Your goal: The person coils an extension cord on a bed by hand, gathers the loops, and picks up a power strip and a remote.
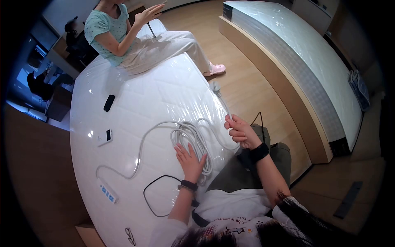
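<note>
My left hand lies with its fingers spread on a loose coil of white extension cord on the plastic-wrapped mattress. In my right hand, raised over my lap, the fingers are closed around the same cord near its plug end. The white plug sticks up beyond my fingers, past the mattress edge. From the coil, the cord runs left in a bend to a white power strip with blue-marked sockets, lying flat.
Left of the coil lie a black phone-like object and a white device with a dark screen. Eyeglasses rest near the bottom. A person sits at the mattress's far end. Another wrapped mattress stands right on a wooden base.
</note>
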`<move>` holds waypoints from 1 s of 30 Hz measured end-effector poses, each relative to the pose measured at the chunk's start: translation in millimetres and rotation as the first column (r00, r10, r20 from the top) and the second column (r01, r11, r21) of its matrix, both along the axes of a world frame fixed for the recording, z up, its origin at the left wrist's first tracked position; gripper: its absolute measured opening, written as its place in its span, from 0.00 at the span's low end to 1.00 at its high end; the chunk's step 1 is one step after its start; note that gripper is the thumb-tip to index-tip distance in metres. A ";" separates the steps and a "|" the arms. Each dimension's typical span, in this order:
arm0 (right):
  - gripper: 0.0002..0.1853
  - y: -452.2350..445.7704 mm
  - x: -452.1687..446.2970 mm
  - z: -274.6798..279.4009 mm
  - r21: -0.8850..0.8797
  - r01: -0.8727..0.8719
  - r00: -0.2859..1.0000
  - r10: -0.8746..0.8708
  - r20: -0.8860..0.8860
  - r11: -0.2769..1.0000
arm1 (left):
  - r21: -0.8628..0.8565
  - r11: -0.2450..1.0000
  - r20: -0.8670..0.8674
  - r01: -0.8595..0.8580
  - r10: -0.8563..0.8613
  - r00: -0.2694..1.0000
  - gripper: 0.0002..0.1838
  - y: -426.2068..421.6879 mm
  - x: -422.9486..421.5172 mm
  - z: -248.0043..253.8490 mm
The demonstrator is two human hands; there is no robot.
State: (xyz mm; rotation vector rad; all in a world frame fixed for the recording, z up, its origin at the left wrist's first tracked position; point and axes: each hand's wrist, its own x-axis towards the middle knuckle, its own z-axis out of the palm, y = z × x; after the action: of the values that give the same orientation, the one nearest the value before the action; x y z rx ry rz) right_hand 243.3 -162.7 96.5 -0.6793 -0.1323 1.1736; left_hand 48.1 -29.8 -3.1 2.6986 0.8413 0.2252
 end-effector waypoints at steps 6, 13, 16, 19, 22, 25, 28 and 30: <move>0.09 18.6 -21.1 -21.7 0.425 0.155 0.701 0.203 -0.683 0.892 | 0.043 0.999 0.093 0.016 -0.020 0.996 0.35 -6.1 -0.3 0.4; 0.11 23.0 -59.5 -78.2 -0.308 -0.117 0.993 0.119 -0.013 0.944 | -0.046 0.993 0.254 0.106 -0.091 0.963 0.22 -7.2 3.6 11.0; 0.10 24.7 -67.9 -97.3 -0.535 -0.024 0.968 0.154 0.200 0.845 | -0.133 0.986 0.321 0.100 -0.052 0.945 0.20 -3.5 3.0 5.4; 0.08 28.6 -69.2 -109.9 -0.593 0.046 0.951 0.147 0.273 0.804 | -0.223 0.971 0.367 0.084 0.004 0.930 0.18 -2.8 5.4 5.6; 0.07 30.7 -68.9 -113.8 -0.567 0.016 0.951 0.162 0.262 0.824 | -0.225 0.973 0.311 0.050 0.023 0.950 0.16 -4.5 15.5 10.1; 0.07 28.0 -68.1 -116.4 -0.562 -0.001 0.943 0.187 0.274 0.827 | -0.139 0.990 0.179 -0.031 0.056 0.982 0.16 -11.3 30.2 18.4; 0.08 25.7 -68.2 -115.8 -0.542 0.044 0.935 0.157 0.318 0.839 | -0.121 0.989 0.095 -0.081 0.092 0.991 0.15 -13.7 37.9 19.9; 0.08 25.8 -69.3 -111.4 -0.517 0.067 0.936 0.125 0.328 0.853 | -0.157 0.983 0.099 -0.091 0.108 0.989 0.14 -12.2 38.4 19.8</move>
State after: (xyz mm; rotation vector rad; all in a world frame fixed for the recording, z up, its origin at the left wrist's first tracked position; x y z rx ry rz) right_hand 174.0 -136.9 -14.9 -1.3799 -0.1238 1.1120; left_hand 86.5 -41.9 16.7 2.4829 0.9233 0.3126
